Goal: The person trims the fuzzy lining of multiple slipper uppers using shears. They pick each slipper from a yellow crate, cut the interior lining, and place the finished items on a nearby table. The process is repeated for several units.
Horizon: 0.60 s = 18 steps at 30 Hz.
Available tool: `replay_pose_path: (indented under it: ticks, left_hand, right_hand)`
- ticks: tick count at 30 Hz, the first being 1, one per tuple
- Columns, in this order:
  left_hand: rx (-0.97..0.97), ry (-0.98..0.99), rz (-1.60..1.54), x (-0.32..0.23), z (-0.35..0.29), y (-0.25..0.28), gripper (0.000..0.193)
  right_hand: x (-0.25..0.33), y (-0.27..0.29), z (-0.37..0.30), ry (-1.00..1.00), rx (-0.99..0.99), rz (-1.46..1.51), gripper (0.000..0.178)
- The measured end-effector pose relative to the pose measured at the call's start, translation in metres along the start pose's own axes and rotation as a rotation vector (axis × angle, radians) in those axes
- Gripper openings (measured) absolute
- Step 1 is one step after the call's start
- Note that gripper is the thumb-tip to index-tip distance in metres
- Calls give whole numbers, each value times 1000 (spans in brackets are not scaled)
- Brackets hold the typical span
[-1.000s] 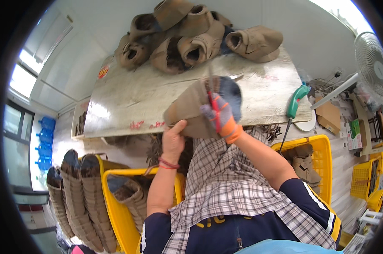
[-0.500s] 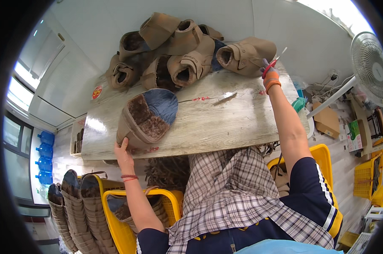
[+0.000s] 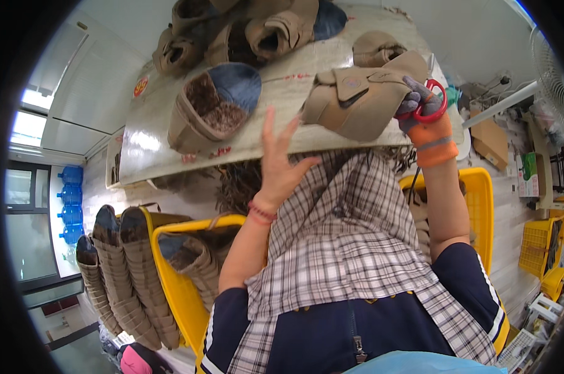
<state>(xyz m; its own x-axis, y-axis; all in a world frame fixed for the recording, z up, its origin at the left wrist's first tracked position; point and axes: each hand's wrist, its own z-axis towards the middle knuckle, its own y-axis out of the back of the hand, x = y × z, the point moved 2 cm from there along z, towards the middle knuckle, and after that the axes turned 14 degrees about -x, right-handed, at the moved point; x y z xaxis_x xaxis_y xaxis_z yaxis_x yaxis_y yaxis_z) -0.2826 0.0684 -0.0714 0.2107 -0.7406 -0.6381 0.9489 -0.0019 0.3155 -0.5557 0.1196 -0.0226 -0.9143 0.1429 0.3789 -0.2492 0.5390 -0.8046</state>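
My right hand (image 3: 428,118), in a grey and orange glove, grips a tan winter cap (image 3: 356,103) by its right side, above the table's near edge. Red-handled scissors (image 3: 444,103) sit in the same hand, their loops around the fingers. My bare left hand (image 3: 279,165) is raised to the left of that cap, fingers spread and slightly blurred, touching nothing. On the table's left lies another cap (image 3: 216,109), opening up, showing brown fur and blue lining.
More tan caps (image 3: 282,31) are heaped along the back of the table (image 3: 282,134), with one cap (image 3: 375,48) at the back right. Nested stacks of caps (image 3: 116,274) stand at lower left beside a yellow basket (image 3: 176,293). Another yellow basket (image 3: 478,199) is at right.
My right hand has come back toward me from the far right, bringing a cap off the heap. My left hand has let go of the lying cap and moved right, opening.
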Motion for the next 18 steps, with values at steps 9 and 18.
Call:
replay_pose_path:
  ticks: [9, 18]
  left_hand:
    - [-24, 1097, -1159, 10, -56, 44, 34]
    - [-131, 1627, -1273, 46, -155, 105, 23]
  right_hand:
    - [-13, 39, -46, 239, 152, -667, 52]
    - [-87, 66, -70, 918, 370, -2176, 45]
